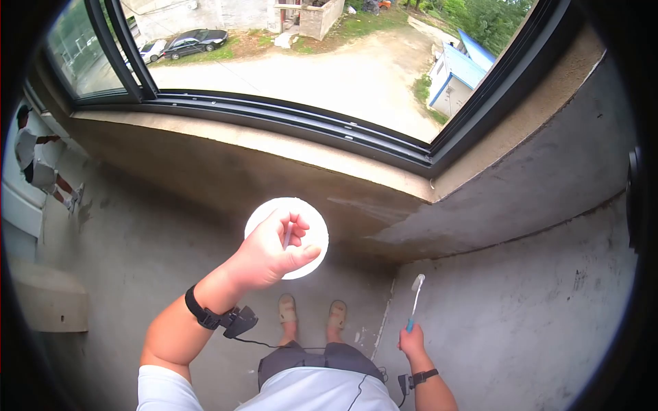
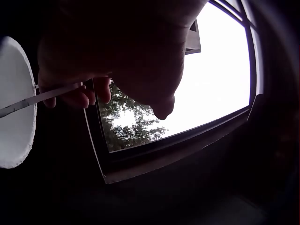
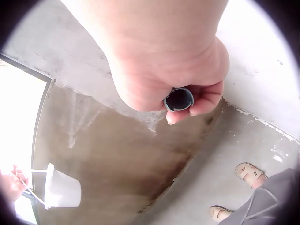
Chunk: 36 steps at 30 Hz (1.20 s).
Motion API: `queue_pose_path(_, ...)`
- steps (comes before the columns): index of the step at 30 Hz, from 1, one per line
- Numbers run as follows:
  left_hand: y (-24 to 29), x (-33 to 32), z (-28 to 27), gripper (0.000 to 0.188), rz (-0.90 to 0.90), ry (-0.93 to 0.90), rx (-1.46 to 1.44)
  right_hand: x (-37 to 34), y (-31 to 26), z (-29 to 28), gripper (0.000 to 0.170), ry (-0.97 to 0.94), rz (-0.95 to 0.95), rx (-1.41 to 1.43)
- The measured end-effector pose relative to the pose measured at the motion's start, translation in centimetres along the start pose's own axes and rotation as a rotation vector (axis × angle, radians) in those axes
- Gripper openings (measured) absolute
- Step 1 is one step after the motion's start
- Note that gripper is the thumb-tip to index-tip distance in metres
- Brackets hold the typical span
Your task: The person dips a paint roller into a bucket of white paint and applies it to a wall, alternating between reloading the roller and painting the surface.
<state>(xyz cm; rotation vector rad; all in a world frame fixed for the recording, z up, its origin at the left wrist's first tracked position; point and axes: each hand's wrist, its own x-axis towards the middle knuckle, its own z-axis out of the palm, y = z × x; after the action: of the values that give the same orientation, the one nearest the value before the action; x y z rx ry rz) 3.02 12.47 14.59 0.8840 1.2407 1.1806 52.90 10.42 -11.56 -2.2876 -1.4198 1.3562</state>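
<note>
A white bucket (image 1: 317, 231) hangs below my left hand (image 1: 271, 250), whose fingers curl round its thin handle. In the left wrist view the bucket (image 2: 16, 103) is at the left edge and the handle (image 2: 28, 101) runs to the fingers of my left hand (image 2: 112, 51). My right hand (image 1: 412, 344) grips the blue handle (image 1: 410, 325) of a small roller, its white head (image 1: 418, 281) pointing away from me. The right wrist view shows the hollow handle end (image 3: 179, 99) in my right hand (image 3: 168, 70), with the bucket (image 3: 63, 188) at lower left.
A dark-framed window (image 1: 288, 115) with a sill (image 1: 260, 142) spans the wall ahead. Grey plastered wall (image 1: 521, 301) stands on the right. Another person (image 1: 41, 157) is at the far left, above a pale box-like object (image 1: 51, 298). My sandalled feet (image 1: 288, 308) are on the grey floor.
</note>
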Motion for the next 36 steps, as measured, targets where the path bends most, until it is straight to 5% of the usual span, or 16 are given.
queue_pose_path(9,10.8,-1.7,6.2,0.099,0.186,-0.364,0.188,-0.1,2.1,0.2,0.011,0.047,0.111,0.076)
queue_pose_path(11,12.9,-2.5,7.7,0.068,0.202,-0.413,0.126,0.6,3.6,0.4,0.010,0.040,0.126,0.103)
queue_pose_path(12,12.9,-2.3,8.2,0.068,0.202,-0.408,0.135,0.9,4.3,0.3,0.010,0.036,0.141,0.120)
queue_pose_path(14,12.7,-2.1,9.0,0.113,0.457,-0.417,0.321,1.5,5.6,0.6,0.011,0.030,0.155,0.143)
queue_pose_path(17,13.2,-2.2,10.9,0.111,0.359,-0.489,0.218,1.3,5.8,0.2,0.013,0.017,0.259,0.159)
queue_pose_path(19,12.8,-1.9,12.0,0.109,0.452,-0.495,0.209,1.4,7.4,0.1,0.022,0.046,0.254,0.167)
queue_pose_path(28,12.8,-2.9,15.4,0.099,0.442,-0.510,0.080,3.3,16.3,-0.6,0.012,0.063,0.470,0.208)
queue_pose_path(29,12.4,-3.2,15.4,0.099,0.451,-0.497,0.092,4.1,18.0,-0.7,0.012,0.054,0.453,0.207)
queue_pose_path(31,11.4,-3.7,15.2,0.045,0.239,-0.548,0.445,6.3,21.6,-1.0,0.048,-0.270,0.228,-0.610)
queue_pose_path(35,11.3,-4.2,15.8,0.036,0.157,-0.566,0.265,11.1,34.0,1.2,0.030,-0.228,0.131,-0.300)
queue_pose_path(36,11.9,-4.5,15.9,0.063,0.304,-0.500,0.209,11.1,34.2,1.4,0.026,-0.180,0.111,-0.295)
